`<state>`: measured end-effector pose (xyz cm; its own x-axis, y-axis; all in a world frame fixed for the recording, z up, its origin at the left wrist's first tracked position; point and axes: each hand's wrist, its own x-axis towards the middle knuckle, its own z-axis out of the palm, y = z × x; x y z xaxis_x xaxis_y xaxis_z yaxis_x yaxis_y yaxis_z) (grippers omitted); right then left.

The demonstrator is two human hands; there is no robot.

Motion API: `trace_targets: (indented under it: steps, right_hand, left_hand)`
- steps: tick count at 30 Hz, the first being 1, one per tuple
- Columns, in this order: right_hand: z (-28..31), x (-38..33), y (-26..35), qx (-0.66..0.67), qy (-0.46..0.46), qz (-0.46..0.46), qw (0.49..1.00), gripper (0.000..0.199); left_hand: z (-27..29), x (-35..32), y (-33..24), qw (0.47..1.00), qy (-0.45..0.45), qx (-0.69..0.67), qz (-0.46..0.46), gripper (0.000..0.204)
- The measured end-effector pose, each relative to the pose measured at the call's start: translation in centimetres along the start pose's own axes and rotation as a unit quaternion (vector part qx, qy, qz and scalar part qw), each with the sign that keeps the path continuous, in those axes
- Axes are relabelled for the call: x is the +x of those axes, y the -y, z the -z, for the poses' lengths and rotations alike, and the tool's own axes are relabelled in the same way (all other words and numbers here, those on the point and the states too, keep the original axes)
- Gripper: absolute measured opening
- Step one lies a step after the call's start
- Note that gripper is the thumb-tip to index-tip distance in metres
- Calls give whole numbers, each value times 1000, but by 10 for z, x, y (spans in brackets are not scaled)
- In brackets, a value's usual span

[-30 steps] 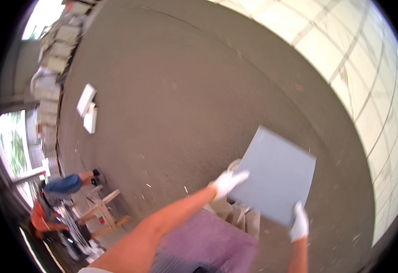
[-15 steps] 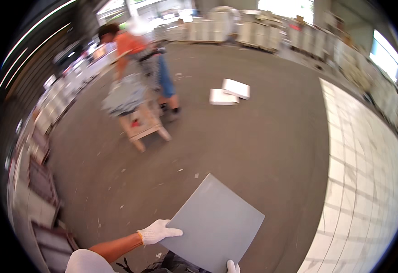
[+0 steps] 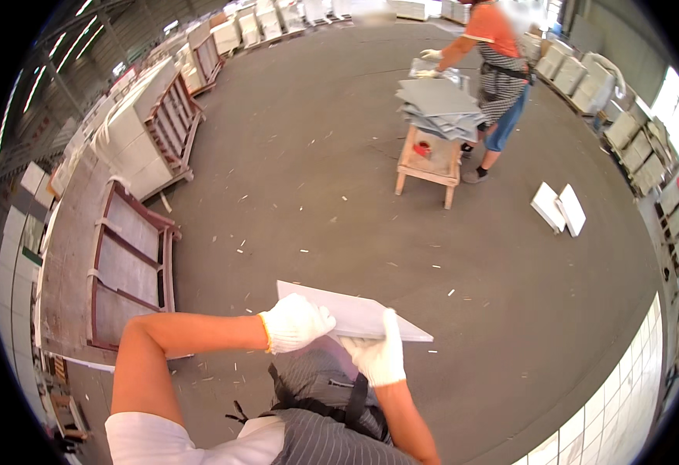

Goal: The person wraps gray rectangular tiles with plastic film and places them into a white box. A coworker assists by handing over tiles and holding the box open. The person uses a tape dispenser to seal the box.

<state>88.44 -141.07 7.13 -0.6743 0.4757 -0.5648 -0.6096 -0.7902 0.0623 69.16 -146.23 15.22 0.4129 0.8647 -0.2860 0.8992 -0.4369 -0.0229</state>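
I hold a flat grey square tile (image 3: 355,311) nearly level in front of my striped apron. My left hand (image 3: 294,323), in a white glove, grips its near left edge. My right hand (image 3: 378,355), also in a white glove, grips its near edge from below, with the fingers up over the tile's face. The tile's far corner points to the right, above the concrete floor.
Another person in an orange shirt and striped apron (image 3: 497,66) stands at a small wooden stool (image 3: 429,161) stacked with grey tiles (image 3: 440,107). Two white tiles (image 3: 559,208) lie on the floor. Metal racks of tiles (image 3: 130,263) line the left. Pale tiled flooring (image 3: 618,403) begins at lower right.
My view has swung round, so the other person and the stool now sit at top right. The tile has tipped from facing me to nearly flat, and both hands have closed in on its near edge.
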Motion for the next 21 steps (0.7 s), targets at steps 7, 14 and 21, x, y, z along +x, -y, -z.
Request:
trace_targets:
  steps: [7, 14, 21]
  right_hand:
    - [-53, 197, -47, -137, -66, -132, 979, 40]
    - [-192, 298, 6, -221, -60, -104, 968, 39]
    - [-317, 384, 142, -355, -29, 51, 933, 60]
  left_hand:
    - [-33, -20, 153, 988, 96, -21, 121, 16]
    - [-8, 28, 297, 986, 0, -74, 149, 29]
    - [12, 155, 423, 958, -154, -228, 84, 49]
